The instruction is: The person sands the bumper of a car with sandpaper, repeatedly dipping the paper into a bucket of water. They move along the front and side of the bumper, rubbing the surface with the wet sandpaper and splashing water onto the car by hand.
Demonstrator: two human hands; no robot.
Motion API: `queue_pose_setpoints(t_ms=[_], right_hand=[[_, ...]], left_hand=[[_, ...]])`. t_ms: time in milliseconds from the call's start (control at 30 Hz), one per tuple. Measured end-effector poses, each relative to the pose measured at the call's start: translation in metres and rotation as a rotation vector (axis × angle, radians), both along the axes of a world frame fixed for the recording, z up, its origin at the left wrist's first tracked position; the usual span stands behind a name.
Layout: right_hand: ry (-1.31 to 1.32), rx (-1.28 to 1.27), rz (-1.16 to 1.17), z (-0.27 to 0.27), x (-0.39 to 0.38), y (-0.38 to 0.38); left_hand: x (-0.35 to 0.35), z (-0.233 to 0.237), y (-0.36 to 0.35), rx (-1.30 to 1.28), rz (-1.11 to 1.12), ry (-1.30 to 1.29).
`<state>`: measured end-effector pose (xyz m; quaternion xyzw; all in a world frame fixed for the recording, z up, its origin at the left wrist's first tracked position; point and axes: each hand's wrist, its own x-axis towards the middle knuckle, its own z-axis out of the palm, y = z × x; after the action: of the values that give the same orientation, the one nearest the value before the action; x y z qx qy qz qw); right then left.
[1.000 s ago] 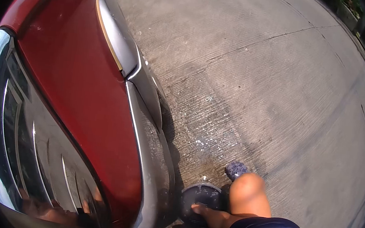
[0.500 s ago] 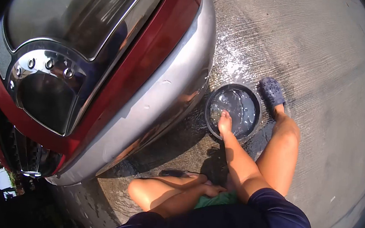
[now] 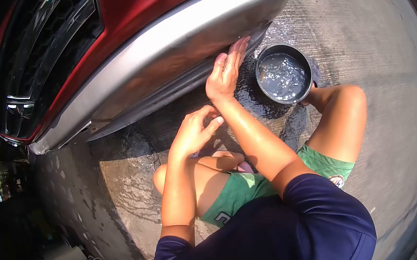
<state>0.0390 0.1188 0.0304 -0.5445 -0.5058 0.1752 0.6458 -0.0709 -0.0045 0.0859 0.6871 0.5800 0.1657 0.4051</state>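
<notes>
In the head view, the right hand (image 3: 224,73) is laid flat against the lower edge of the silver bumper (image 3: 166,49). Its fingers are straight and together, and nothing is gripped. The palm follows the smooth, curved panel. The left hand (image 3: 193,134) is held below, clear of the bumper, fingers half curled, loose and empty. A round dark basin (image 3: 273,97) of water is set on the wet, ribbed concrete floor (image 3: 377,71) just beside the right hand, presumably for easy reach.
</notes>
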Motion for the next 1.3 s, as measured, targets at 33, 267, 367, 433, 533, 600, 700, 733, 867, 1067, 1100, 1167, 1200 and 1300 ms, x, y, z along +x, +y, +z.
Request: queue_pose_setpoints(t_ms=[33, 267, 367, 433, 533, 600, 700, 733, 867, 1067, 1100, 1167, 1200, 1300], right_hand=[[-0.074, 0.087, 0.025, -0.013, -0.025, -0.01], [0.129, 0.047, -0.005, 0.002, -0.026, 0.006], [-0.003, 0.102, 0.105, -0.013, -0.02, 0.001], [0.189, 0.109, -0.098, 0.003, 0.038, 0.057], [0.619, 0.152, 0.195, 0.0, 0.144, 0.135], [0.634, 0.129, 0.105, 0.023, 0.12, 0.116], [0.159, 0.13, -0.046, -0.001, 0.028, 0.043], [0.128, 0.14, 0.013, 0.001, 0.018, 0.027], [0.288, 0.107, -0.012, 0.0, 0.086, 0.087], [0.49, 0.056, -0.01, 0.026, 0.082, 0.09], [0.338, 0.112, -0.074, 0.016, 0.04, 0.065], [0.103, 0.22, 0.057, -0.002, -0.043, 0.005], [0.102, 0.248, 0.088, -0.011, -0.079, -0.011], [0.118, 0.217, 0.004, -0.008, -0.085, -0.005]], left_hand=[[-0.023, 0.001, 0.008, 0.08, 0.036, 0.045], [-0.06, -0.042, 0.035, 0.128, 0.338, -0.318], [-0.063, -0.056, 0.047, 0.113, 0.281, -0.285], [-0.068, -0.058, 0.047, 0.141, 0.284, -0.308], [-0.069, -0.058, 0.057, 0.162, 0.361, -0.372], [-0.061, -0.063, 0.065, 0.176, 0.393, -0.476], [-0.055, -0.062, 0.077, 0.174, 0.466, -0.468], [-0.054, -0.057, 0.078, 0.168, 0.491, -0.473], [-0.054, -0.05, 0.067, 0.186, 0.53, -0.552], [-0.048, -0.046, 0.07, 0.238, 0.602, -0.645], [-0.048, -0.049, 0.074, 0.243, 0.636, -0.652], [-0.047, -0.052, 0.084, 0.259, 0.682, -0.657], [-0.04, -0.04, 0.085, 0.311, 0.698, -0.7], [-0.051, -0.036, 0.079, 0.331, 0.674, -0.705]])
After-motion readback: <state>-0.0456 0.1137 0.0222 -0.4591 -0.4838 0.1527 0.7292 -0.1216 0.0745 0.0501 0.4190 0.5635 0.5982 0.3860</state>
